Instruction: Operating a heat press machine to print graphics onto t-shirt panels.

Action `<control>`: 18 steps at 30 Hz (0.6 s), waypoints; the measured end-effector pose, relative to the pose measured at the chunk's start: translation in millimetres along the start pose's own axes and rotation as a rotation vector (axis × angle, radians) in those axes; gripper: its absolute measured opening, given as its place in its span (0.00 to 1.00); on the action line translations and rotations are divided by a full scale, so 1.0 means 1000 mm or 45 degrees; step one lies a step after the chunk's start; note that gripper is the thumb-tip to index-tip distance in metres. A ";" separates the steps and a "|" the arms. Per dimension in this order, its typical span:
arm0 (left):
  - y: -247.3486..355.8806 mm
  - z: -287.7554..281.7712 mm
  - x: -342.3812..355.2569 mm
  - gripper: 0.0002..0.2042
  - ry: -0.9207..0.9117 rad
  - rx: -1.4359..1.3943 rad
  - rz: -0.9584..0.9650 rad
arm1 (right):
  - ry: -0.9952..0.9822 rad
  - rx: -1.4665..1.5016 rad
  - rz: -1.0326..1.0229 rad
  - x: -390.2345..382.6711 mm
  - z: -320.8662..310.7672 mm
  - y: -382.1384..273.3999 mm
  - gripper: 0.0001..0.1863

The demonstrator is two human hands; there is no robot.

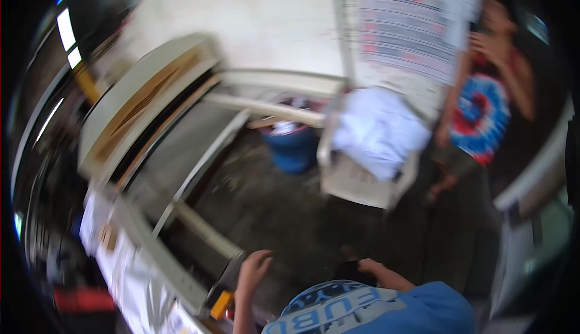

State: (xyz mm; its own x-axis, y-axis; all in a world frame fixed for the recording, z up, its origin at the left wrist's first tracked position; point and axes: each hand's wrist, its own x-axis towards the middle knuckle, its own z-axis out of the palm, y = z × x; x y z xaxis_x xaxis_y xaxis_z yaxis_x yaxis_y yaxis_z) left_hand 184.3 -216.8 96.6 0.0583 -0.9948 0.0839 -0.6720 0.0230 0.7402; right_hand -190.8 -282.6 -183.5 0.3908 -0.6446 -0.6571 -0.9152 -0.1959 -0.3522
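Observation:
My left hand is raised beside the near end of a long cream-coloured machine. Its fingers look loosely spread, with nothing visible in them. A yellow-orange part and a dark edge of the machine lie just left of that wrist. My right hand is low in front of my body, by dark cloth at my legs. Blur and its small size hide how its fingers are set. White cloth drapes along the machine's near left side.
A pale plastic chair bears a heap of white cloth. Left of it stands a blue tub with fabric inside. Pale rails cross the machine's frame. Another person in a tie-dye top is at the right, by a wall poster.

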 end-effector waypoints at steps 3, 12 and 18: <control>0.007 -0.013 0.015 0.10 0.055 -0.068 0.052 | 0.088 0.191 0.184 -0.030 0.038 0.008 0.17; 0.081 0.036 0.003 0.11 -0.445 -0.324 0.338 | -0.131 0.063 0.523 -0.141 0.026 0.022 0.17; 0.069 0.061 -0.056 0.13 -0.559 -0.488 0.109 | -0.089 -0.022 0.456 -0.090 -0.020 0.025 0.17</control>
State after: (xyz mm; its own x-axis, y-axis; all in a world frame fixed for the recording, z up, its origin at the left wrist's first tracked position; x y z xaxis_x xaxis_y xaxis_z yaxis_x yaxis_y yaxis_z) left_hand 89.6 -165.3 102.9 -0.3507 -0.9339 -0.0694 -0.3415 0.0585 0.9381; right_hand -251.2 -243.8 -119.9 0.0507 -0.6224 -0.7811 -0.9965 0.0200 -0.0806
